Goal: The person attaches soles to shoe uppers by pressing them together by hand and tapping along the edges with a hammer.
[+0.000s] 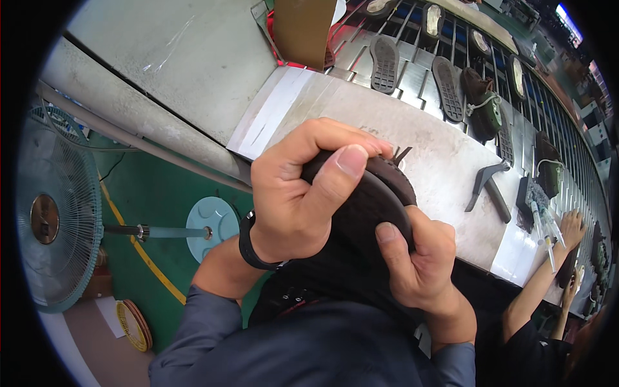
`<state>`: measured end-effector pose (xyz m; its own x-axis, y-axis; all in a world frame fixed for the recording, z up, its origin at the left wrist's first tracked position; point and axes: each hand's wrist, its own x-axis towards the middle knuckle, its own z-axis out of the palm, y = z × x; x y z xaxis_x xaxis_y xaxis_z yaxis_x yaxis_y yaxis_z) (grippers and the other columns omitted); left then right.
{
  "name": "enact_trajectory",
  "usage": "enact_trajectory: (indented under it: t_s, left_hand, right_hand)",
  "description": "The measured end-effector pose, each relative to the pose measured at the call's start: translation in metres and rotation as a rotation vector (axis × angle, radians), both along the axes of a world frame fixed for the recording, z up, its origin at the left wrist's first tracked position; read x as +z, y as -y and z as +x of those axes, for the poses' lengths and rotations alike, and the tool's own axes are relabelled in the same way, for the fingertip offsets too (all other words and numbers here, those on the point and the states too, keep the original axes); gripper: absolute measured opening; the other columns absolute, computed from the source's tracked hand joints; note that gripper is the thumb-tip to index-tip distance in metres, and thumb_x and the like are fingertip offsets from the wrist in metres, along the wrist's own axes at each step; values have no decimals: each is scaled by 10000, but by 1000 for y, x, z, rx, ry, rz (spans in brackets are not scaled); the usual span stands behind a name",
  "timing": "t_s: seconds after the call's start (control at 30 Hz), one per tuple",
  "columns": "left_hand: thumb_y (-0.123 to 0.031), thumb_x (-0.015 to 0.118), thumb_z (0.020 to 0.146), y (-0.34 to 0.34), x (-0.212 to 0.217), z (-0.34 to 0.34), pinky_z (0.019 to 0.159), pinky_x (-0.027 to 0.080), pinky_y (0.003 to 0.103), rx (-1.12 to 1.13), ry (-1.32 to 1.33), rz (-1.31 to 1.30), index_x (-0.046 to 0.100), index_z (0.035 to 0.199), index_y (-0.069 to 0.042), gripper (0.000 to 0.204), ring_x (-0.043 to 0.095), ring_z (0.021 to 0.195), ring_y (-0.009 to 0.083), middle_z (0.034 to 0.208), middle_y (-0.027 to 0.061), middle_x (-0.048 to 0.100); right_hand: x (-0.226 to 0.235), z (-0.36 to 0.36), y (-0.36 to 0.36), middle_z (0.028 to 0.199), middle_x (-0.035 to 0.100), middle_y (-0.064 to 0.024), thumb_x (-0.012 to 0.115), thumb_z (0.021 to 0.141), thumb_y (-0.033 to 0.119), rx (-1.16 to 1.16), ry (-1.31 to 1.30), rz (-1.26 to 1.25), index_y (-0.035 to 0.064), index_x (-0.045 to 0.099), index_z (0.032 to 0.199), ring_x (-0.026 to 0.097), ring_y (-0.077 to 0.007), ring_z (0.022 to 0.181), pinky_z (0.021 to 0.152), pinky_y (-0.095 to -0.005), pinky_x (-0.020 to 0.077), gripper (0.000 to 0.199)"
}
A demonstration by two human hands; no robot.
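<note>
A dark brown shoe [364, 213] is held up in front of my body, its dark sole edge turned partly toward me. My left hand [313, 187], with a black band at the wrist, wraps over its upper left side, thumb pressed on the sole rim. Around the lower right edge grips my right hand [419, 261], thumb on the near side and fingers behind. Both hands hide much of the shoe. On the worktop [445, 155] to the right lies a pair of dark-handled pincers [490, 193].
Beyond the worktop, a slatted conveyor [419, 84] carries loose soles [385, 64] and laced shoes [483, 106]. At right, a co-worker's hand [570, 229] is near a dark holder with several syringe-like tubes [545, 226]. A fan [61, 213] stands left; a cardboard sheet [303, 32] stands at the back.
</note>
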<state>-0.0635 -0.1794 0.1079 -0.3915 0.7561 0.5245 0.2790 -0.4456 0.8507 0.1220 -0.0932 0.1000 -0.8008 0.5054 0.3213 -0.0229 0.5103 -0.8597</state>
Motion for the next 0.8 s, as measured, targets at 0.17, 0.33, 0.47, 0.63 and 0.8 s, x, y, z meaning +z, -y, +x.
enact_trajectory:
  t_s: [0.17, 0.33, 0.47, 0.63, 0.8]
  left_hand:
    - [-368, 591, 1100, -1, -5, -5, 964, 587, 413, 11, 86, 1, 629, 1129, 19, 389, 739, 1046, 288, 1067, 203, 731]
    - [-321, 636, 1082, -2, -13, -9, 943, 589, 398, 6, 33, 51, 613, 1147, 7, 336, 737, 1025, 272, 1072, 194, 732]
    - [-134, 746, 1011, 1, -13, -11, 921, 570, 311, 70, 46, 70, 668, 1115, 19, 201, 718, 1022, 182, 1084, 145, 750]
    - [-126, 761, 999, 1, -15, -15, 915, 571, 314, 80, 56, 89, 666, 1107, 16, 202, 717, 1013, 185, 1086, 149, 745]
    - [-149, 775, 975, 4, -10, -22, 948, 600, 422, 69, -149, 20, 605, 1091, -4, 252, 729, 1024, 274, 1057, 181, 715]
  right_hand:
    - [-2, -1, -2, 650, 663, -95, 754, 962, 76, -30, -7, -78, -2, 701, 928, 653, -194, 539, 528, -315, 492, 101]
    - [-7, -4, -4, 656, 675, -96, 774, 951, 85, -96, -38, -34, 2, 726, 891, 656, -184, 537, 529, -298, 492, 113]
    - [-6, -8, -2, 652, 675, -95, 773, 952, 81, -88, -24, -78, 3, 724, 894, 652, -181, 532, 526, -300, 489, 109]
    - [-2, -10, -2, 650, 670, -96, 764, 963, 88, -89, -2, -76, 1, 719, 892, 650, -181, 535, 526, -302, 485, 121]
    - [1, -12, -2, 662, 672, -104, 762, 965, 86, -76, 6, -130, -3, 715, 888, 648, -189, 543, 533, -306, 485, 127]
